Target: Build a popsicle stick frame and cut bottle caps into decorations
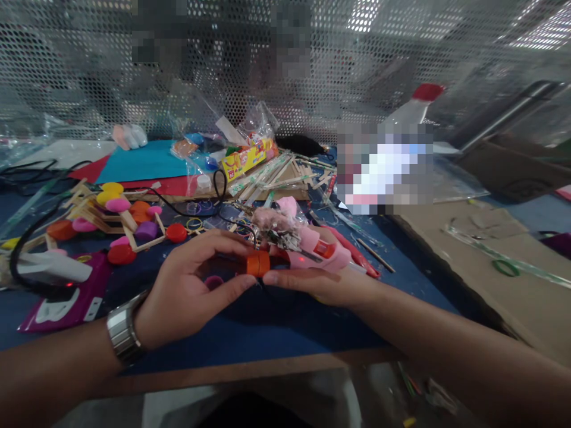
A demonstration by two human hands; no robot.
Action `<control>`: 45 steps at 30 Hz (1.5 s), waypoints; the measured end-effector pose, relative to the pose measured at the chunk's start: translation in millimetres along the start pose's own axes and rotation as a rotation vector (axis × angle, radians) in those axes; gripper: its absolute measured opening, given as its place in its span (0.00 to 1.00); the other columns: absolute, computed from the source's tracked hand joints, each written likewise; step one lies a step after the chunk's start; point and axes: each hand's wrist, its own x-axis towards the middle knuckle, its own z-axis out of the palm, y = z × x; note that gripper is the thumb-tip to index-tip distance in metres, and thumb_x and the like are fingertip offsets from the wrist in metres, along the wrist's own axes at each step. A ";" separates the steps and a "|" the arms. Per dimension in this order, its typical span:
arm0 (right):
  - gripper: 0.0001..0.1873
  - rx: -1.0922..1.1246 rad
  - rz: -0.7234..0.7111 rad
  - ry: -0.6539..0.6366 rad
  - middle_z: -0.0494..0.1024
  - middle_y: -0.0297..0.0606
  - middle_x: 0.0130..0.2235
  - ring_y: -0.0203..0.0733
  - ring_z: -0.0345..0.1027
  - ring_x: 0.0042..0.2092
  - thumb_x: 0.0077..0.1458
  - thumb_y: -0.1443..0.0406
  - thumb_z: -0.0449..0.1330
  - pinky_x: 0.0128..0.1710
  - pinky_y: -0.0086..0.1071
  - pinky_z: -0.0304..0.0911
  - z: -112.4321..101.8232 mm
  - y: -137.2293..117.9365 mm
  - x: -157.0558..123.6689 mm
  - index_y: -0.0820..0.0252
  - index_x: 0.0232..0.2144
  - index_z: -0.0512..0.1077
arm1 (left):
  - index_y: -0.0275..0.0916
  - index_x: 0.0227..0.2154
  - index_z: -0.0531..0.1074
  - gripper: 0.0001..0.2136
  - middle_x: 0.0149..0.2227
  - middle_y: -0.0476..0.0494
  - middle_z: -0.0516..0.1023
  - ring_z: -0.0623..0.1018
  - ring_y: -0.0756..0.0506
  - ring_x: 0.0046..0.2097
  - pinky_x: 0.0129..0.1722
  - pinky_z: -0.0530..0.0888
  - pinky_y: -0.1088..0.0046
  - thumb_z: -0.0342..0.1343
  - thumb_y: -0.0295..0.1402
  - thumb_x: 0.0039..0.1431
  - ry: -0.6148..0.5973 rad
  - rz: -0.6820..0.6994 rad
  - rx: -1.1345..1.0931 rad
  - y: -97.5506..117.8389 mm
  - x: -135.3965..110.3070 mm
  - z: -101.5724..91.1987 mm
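Observation:
Two orange bottle caps [259, 263], pressed face to face, sit between my hands. My left hand [187, 285], with a metal-band watch [125, 327] on its wrist, pinches them from the left with thumb and fingers. From the other side, the fingertips of my right hand [316, 284] grip the same caps. A pink glue gun [330, 254] lies just behind my right hand, its front end wrapped in a crumpled, foil-like covering [279, 229]. Whether it touches that hand I cannot tell. A purple cap [213, 282] shows partly behind my left fingers.
At the left lie wooden stick frames with coloured caps [143, 230] and a purple power bank [96, 285] with a white plug and black cable. Behind are a yellow box [247, 159], loose sticks [285, 172] and blue sheets [145, 160]. Cardboard [473, 255] covers the right.

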 end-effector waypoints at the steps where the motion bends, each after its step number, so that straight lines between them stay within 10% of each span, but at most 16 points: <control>1: 0.17 0.004 0.004 -0.008 0.81 0.35 0.39 0.47 0.76 0.42 0.50 0.55 0.75 0.49 0.41 0.73 0.0 -0.3 0.1 0.54 0.39 0.78 | 0.46 0.45 0.78 0.12 0.48 0.42 0.81 0.82 0.40 0.50 0.47 0.83 0.63 0.67 0.29 0.58 0.000 0.003 0.006 -0.1 -0.1 -0.1; 22: 0.18 0.004 0.019 0.022 0.80 0.33 0.35 0.43 0.74 0.37 0.47 0.55 0.76 0.40 0.36 0.74 -1.4 -4.2 1.0 0.55 0.35 0.77 | 0.48 0.41 0.82 0.11 0.39 0.46 0.85 0.84 0.43 0.39 0.38 0.83 0.67 0.71 0.30 0.55 0.044 0.054 0.012 3.8 3.8 0.1; 45: 0.19 0.030 0.077 0.011 0.80 0.37 0.36 0.47 0.76 0.40 0.51 0.49 0.73 0.45 0.41 0.73 -2.2 -1.8 -2.2 0.55 0.36 0.76 | 0.47 0.41 0.81 0.12 0.49 0.43 0.82 0.82 0.41 0.50 0.47 0.82 0.65 0.68 0.25 0.57 0.041 0.069 0.003 9.4 -0.7 -1.1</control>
